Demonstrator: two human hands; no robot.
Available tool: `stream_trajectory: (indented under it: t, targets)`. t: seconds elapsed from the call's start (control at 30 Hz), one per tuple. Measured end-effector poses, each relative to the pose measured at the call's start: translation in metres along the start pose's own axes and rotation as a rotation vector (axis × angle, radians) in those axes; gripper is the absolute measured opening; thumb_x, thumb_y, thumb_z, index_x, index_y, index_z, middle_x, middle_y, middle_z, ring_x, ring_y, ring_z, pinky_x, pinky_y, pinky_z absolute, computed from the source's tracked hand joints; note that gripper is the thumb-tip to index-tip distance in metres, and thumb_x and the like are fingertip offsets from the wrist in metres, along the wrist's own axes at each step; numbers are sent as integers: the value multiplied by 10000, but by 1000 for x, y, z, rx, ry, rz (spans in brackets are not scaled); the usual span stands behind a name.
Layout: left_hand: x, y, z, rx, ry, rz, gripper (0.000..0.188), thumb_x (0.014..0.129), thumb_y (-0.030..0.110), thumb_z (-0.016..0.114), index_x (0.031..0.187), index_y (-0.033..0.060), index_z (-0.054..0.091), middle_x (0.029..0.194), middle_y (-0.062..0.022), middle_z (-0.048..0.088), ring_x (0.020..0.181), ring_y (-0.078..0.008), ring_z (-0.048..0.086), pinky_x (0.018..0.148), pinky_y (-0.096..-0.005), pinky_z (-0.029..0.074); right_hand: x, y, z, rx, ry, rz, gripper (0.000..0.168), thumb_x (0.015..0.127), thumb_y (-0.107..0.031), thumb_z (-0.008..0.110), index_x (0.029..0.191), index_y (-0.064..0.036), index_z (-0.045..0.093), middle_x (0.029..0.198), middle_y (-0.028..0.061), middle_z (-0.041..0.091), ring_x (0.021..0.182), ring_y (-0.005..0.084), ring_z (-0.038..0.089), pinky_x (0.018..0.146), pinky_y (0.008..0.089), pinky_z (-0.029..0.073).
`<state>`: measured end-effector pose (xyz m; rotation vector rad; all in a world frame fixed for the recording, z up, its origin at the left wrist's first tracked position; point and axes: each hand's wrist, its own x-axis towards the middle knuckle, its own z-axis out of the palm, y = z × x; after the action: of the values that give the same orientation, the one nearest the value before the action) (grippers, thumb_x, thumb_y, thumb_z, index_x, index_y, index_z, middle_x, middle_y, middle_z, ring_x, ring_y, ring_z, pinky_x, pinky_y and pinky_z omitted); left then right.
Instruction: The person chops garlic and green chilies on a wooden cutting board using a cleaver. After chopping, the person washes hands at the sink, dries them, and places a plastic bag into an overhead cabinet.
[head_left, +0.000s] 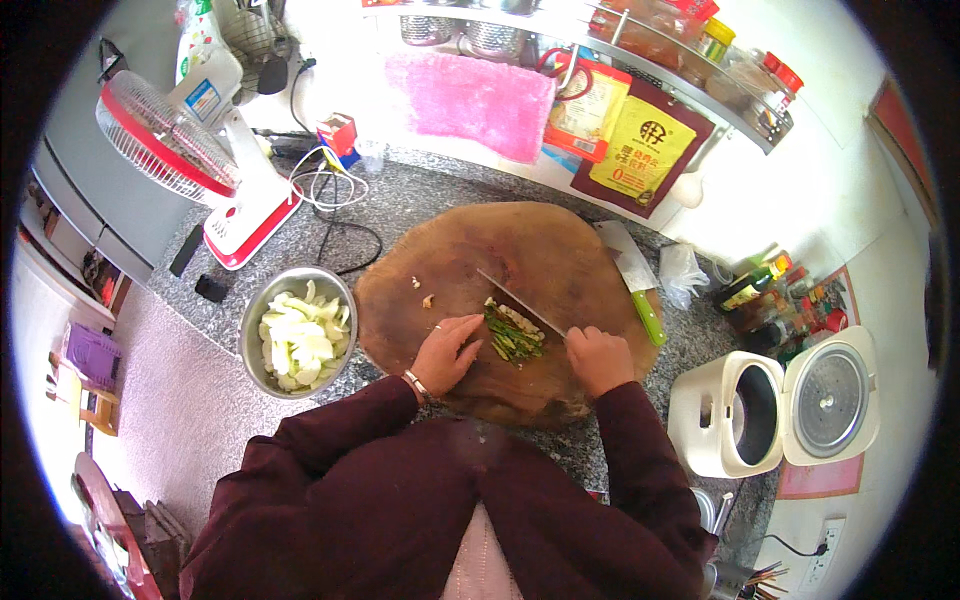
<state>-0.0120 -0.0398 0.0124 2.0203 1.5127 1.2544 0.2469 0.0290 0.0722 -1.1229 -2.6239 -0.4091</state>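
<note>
My right hand (598, 360) is closed around the handle of a kitchen knife (523, 302), whose blade stands edge-on over a round wooden chopping board (435, 247). Just below the blade lies a small pile of cut green stalks and pale pieces (513, 330). At the left end of this pile, my left hand (448, 355) rests on the board, its fingertips close to or touching the greens. Small garlic-like bits (428, 301) lie farther left on the wood. A steel bowl (250, 360) of sliced pale vegetable (306, 337) stands left of the board.
A cleaver with a green handle (647, 318) lies on the board's right edge. Beyond it are a plastic bag (681, 276), sauce bottles (754, 285) and an open rice cooker (724, 416). A fan (251, 225) and its cables stand at the back left of the granite counter (420, 187).
</note>
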Motion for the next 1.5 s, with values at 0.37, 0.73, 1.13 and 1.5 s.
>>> stream_trajectory:
  t: [0.37, 0.73, 1.13, 1.5]
  targets:
    - [22, -39, -29, 400, 214, -108, 411, 785, 137, 634, 1173, 42, 538, 1218, -166, 505, 1107, -369, 438, 955, -453, 358, 0, -7, 1, 7, 33, 56, 130, 799, -203, 566, 723, -144, 479, 639, 42, 513, 527, 248, 577, 453, 375, 460]
    - [23, -52, -35, 523, 88, -91, 225, 760, 119, 621, 973, 49, 619, 967, -115, 549, 946, -319, 489, 811, -393, 420, 0, -13, -4, 74, -30, 173, 153, 819, -237, 572, 744, -132, 489, 653, 59, 538, 562, 286, 585, 486, 407, 465]
    - [26, -58, -54, 271, 162, -40, 207, 730, -12, 560, 925, 33, 611, 1013, -133, 583, 888, -321, 563, 783, -374, 476, 2, -18, -18, 211, 35, 267, 201, 833, -248, 584, 721, -109, 493, 639, 83, 533, 593, 304, 565, 503, 431, 434]
    - [16, -69, -59, 266, 118, -194, 162, 756, 17, 568, 901, 41, 636, 964, -128, 587, 845, -317, 570, 763, -384, 466, 7, -17, 8, -29, 36, 406, 236, 772, -283, 654, 847, -116, 504, 732, 75, 540, 649, 274, 603, 550, 395, 476]
